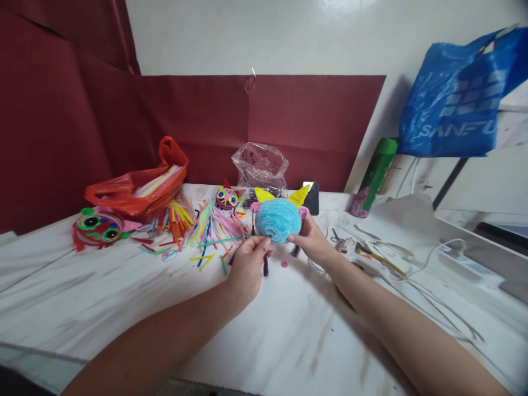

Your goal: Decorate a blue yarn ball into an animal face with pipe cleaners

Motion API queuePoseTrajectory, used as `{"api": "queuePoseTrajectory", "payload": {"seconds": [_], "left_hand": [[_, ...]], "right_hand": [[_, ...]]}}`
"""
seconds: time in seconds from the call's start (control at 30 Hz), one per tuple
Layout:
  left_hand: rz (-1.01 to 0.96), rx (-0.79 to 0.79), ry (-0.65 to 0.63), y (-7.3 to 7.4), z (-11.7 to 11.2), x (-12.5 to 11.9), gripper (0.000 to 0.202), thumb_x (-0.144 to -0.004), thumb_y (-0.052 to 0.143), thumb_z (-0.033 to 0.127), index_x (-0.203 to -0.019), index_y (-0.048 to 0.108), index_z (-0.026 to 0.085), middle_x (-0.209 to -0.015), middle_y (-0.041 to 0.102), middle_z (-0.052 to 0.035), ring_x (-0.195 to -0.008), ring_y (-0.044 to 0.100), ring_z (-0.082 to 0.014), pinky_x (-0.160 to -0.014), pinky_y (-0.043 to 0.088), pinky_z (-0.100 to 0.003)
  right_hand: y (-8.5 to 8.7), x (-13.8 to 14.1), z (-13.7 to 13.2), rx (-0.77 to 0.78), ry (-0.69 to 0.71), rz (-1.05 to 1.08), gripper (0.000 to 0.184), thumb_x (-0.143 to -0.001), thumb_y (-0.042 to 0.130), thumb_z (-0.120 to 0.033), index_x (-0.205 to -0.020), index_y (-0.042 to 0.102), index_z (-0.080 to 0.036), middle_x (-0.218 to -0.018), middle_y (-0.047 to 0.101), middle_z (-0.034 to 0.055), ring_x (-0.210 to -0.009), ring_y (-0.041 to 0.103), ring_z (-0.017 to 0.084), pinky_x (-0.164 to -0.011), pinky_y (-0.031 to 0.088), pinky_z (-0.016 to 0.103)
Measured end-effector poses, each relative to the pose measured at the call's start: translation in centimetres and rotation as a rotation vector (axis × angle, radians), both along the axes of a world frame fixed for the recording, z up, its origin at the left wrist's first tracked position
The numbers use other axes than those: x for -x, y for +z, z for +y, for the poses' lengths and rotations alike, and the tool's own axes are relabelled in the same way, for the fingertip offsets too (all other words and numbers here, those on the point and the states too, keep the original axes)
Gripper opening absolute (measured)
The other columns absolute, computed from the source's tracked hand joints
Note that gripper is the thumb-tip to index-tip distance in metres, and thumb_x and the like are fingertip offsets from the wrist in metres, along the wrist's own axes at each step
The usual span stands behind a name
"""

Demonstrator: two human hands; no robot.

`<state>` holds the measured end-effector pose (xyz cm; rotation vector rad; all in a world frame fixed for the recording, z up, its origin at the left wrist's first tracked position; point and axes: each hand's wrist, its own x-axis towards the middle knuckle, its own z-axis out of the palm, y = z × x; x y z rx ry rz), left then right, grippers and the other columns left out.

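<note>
Blue coiled dome between both hands

Soft daylight, wall glare, edges warped

Two bare forearms come in from the near edge, one from the near left and one from the near right. No sleeve, watch, ring or bracelet shows on either. The left hand and the right hand are ungloved, with short nails.
</note>
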<state>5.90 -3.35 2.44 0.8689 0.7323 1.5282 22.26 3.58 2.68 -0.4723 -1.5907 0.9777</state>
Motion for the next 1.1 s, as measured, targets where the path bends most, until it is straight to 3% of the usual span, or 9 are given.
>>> {"api": "queuePoseTrajectory", "payload": {"seconds": [0.67,1.1], "left_hand": [[0.055,0.038,0.061,0.1,0.2,0.2,0.039,-0.052,0.081,0.044,-0.064,0.056,0.016,-0.064,0.057,0.0022,-0.059,0.051,-0.0096,-0.058,0.040,-0.023],[0.092,0.010,0.109,-0.3,0.4,0.2,0.033,-0.059,0.077,0.040,-0.066,0.057,0.016,-0.066,0.058,0.0019,-0.058,0.054,-0.0098,-0.058,0.043,-0.024]], "right_hand": [[0.0,0.6,-0.4,0.015,-0.020,-0.016,0.071,-0.059,0.084,-0.045,-0.116,0.046,-0.028,-0.119,0.058,0.0058,-0.111,0.055,0.026,-0.093,0.048,0.040],[0.1,1.3,-0.9,0.037,-0.028,0.004,0.075,-0.059,0.084,-0.047,-0.119,0.044,-0.028,-0.128,0.055,0.0070,-0.119,0.052,0.026,-0.100,0.044,0.040]]}}
